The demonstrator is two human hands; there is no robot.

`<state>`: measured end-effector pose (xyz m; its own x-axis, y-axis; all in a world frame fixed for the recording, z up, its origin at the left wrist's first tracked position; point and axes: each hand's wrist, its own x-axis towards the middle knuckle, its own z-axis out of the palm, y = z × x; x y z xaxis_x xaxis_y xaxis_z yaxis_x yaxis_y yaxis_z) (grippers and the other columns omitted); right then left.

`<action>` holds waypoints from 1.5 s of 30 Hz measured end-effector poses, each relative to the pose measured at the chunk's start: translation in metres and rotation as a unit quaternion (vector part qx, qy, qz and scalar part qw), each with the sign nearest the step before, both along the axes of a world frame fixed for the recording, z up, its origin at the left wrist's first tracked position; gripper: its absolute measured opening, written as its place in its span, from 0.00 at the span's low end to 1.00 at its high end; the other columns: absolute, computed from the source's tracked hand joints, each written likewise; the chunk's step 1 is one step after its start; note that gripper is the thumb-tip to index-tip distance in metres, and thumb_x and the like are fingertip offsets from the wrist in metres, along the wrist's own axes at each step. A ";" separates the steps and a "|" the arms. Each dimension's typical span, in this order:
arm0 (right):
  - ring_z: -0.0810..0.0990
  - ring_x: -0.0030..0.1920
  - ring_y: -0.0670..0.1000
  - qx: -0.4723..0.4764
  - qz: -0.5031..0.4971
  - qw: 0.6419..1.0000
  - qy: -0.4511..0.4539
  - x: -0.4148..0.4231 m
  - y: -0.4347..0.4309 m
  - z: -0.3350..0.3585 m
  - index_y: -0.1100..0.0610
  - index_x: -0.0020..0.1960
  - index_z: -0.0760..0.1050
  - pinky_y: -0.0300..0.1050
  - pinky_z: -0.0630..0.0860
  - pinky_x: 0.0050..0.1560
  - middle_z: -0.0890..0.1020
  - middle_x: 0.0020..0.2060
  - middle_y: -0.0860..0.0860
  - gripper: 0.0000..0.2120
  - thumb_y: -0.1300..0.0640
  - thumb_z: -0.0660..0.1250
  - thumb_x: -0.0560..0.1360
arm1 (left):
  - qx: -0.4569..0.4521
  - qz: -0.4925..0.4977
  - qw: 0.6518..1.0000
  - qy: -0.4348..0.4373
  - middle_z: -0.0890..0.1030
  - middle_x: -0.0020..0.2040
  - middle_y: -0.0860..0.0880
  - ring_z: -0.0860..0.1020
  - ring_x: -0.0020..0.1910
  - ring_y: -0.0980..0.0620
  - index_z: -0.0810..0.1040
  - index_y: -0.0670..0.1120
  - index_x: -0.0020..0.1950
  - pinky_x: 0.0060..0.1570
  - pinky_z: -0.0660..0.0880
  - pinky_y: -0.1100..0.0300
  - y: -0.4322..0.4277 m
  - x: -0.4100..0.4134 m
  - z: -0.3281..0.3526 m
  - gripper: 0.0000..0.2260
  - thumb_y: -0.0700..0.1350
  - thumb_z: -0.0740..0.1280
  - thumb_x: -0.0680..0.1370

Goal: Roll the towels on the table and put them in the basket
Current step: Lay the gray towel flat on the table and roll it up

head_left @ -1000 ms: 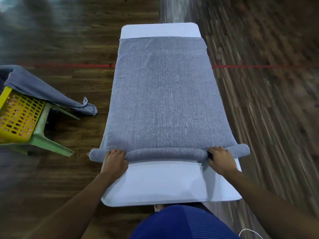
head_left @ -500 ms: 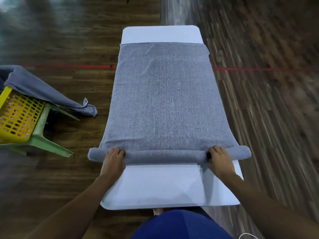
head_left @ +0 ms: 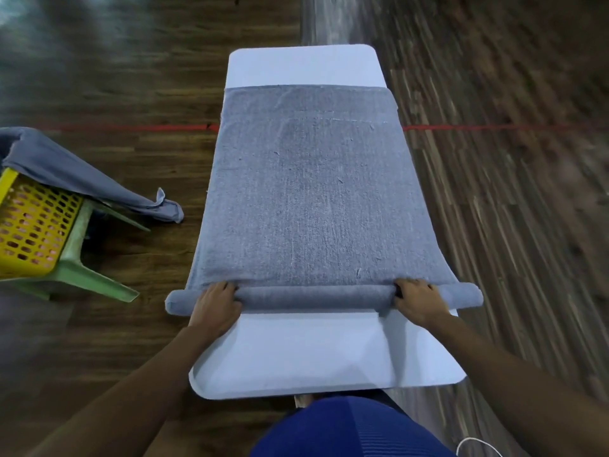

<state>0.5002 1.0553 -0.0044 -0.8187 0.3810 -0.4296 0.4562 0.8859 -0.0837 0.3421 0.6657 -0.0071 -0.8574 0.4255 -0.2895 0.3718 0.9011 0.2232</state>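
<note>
Left hand (head_left: pixel 214 305) and right hand (head_left: pixel 417 300) each curl fingers over the rolled near edge of the grey towel (head_left: pixel 313 192), which lies flat along the white surface (head_left: pixel 296 357); yellow basket (head_left: pixel 29 225) stands apart at left
</note>
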 end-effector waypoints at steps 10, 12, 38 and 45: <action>0.76 0.56 0.61 0.032 0.014 0.997 0.073 0.011 -0.015 -0.015 0.60 0.58 0.74 0.57 0.73 0.58 0.79 0.54 0.57 0.25 0.63 0.73 0.62 | 0.002 -0.055 0.995 0.083 0.79 0.52 0.40 0.77 0.51 0.40 0.78 0.37 0.56 0.54 0.76 0.45 0.003 0.007 -0.015 0.20 0.34 0.72 0.64; 0.75 0.59 0.60 0.043 0.015 0.996 0.077 0.011 -0.016 -0.016 0.59 0.61 0.73 0.56 0.71 0.61 0.78 0.57 0.56 0.24 0.63 0.72 0.65 | -0.039 -0.079 0.993 0.084 0.80 0.55 0.39 0.78 0.53 0.38 0.77 0.36 0.60 0.57 0.75 0.43 0.000 0.009 -0.018 0.26 0.36 0.74 0.62; 0.76 0.54 0.62 0.023 0.027 0.994 0.103 0.015 -0.014 -0.014 0.61 0.57 0.73 0.58 0.73 0.53 0.78 0.51 0.57 0.24 0.65 0.71 0.61 | -0.012 -0.078 0.994 0.075 0.80 0.52 0.40 0.77 0.52 0.39 0.78 0.39 0.54 0.51 0.76 0.44 0.005 0.008 -0.012 0.19 0.38 0.73 0.64; 0.76 0.57 0.58 0.043 0.013 0.993 0.107 0.009 -0.008 -0.010 0.54 0.59 0.74 0.54 0.67 0.56 0.80 0.54 0.52 0.15 0.58 0.67 0.72 | -0.017 -0.078 0.993 0.091 0.82 0.46 0.43 0.79 0.48 0.41 0.80 0.42 0.49 0.51 0.75 0.47 0.005 0.001 -0.009 0.11 0.40 0.70 0.67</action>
<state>0.5093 1.0468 -0.0140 -0.8981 0.3857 -0.2114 0.4124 0.9056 -0.0996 0.3428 0.6707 -0.0165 -0.8212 0.5499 -0.1526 0.5389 0.8352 0.1097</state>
